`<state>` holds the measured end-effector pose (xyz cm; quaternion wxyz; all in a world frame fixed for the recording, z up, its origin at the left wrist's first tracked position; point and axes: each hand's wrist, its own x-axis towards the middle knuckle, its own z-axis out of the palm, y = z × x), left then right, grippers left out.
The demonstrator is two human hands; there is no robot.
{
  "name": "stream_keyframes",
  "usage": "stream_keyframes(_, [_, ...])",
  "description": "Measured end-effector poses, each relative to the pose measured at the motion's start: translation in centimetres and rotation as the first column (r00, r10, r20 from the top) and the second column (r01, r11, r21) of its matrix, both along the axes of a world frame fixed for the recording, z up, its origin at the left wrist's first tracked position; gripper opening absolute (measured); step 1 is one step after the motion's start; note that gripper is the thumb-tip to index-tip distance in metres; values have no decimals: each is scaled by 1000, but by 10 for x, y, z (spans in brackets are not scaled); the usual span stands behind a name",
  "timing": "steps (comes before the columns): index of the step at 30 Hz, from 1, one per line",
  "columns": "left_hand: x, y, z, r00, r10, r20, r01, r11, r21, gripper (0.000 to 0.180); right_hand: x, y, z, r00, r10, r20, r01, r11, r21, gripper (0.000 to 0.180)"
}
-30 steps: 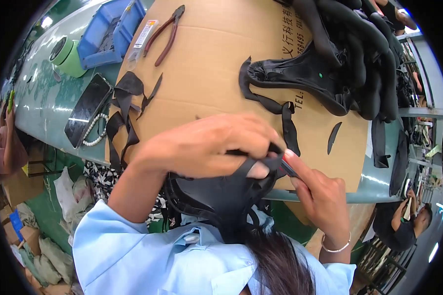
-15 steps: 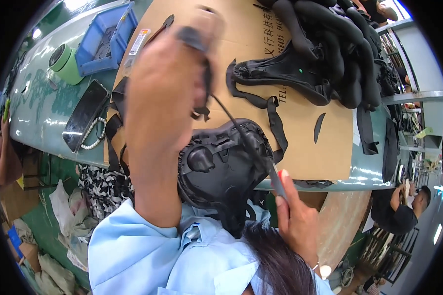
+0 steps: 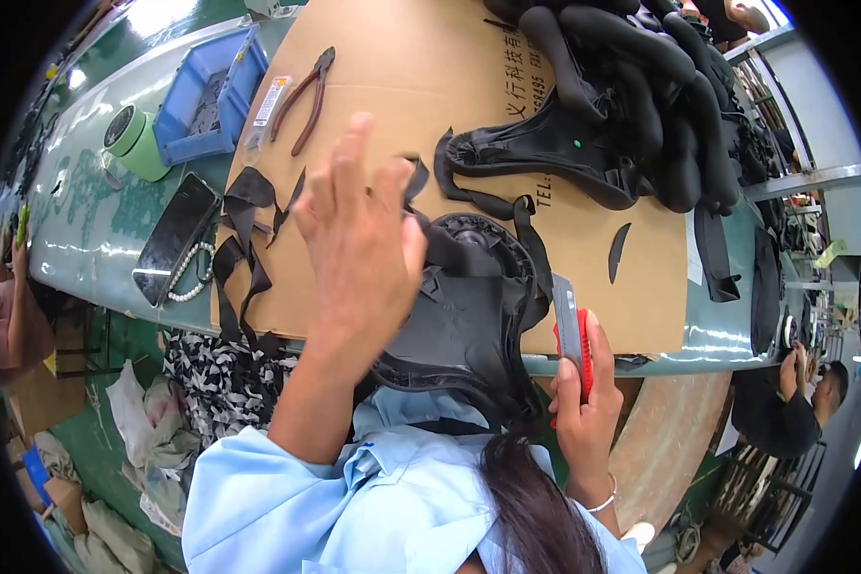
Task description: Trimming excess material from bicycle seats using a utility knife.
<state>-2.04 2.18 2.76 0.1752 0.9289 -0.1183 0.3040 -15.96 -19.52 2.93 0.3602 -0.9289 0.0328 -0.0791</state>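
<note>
A black bicycle saddle (image 3: 459, 320) lies underside up in front of me, at the near edge of the cardboard and against my body. My left hand (image 3: 368, 230) is above its left side, open with fingers spread and slightly blurred. Close by its fingertips is a loose black strip (image 3: 417, 178); whether the hand touches it I cannot tell. In my right hand (image 3: 588, 407) is a red and grey utility knife (image 3: 572, 335), held upright just right of the saddle. A second saddle (image 3: 555, 153) lies beyond, its black strap curling beside it.
Brown-handled pliers (image 3: 306, 100), black fabric scraps (image 3: 249, 196) and a thin black offcut (image 3: 619, 253) lie on the cardboard (image 3: 622, 316). Stacked saddles (image 3: 631, 57) fill the far right. At left are a blue bin (image 3: 196, 134), green cup (image 3: 143, 153), phone (image 3: 172, 239) and bead bracelet (image 3: 193, 273).
My left hand has come down and opened; the black strip it was pulling taut from the saddle is no longer stretched. The knife has moved right, away from the saddle. The pliers are now uncovered.
</note>
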Motion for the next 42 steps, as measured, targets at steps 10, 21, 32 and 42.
stream_keyframes(10, [-29, -40, -21, 781, -526, -336, 443, 846, -296, 11, 15, 1, 10, 994, 79, 71, -69, 989, -128, 48])
stream_keyframes(21, [-4, -21, -22, 690, -690, -218, -193, 114, -975, 19, -20, 13, 3, 981, 24, -193, -29, 999, -23, 46])
stream_keyframes(32, [10, 47, -20, 232, -810, -539, 124, 574, -809, 62, 79, 14, -5, 982, 109, 155, -164, 900, 403, 90])
stream_keyframes(42, [240, 92, -5, 746, -563, 354, -55, -583, -810, 46, 87, -24, 27, 825, -330, 459, 116, 893, 434, 48])
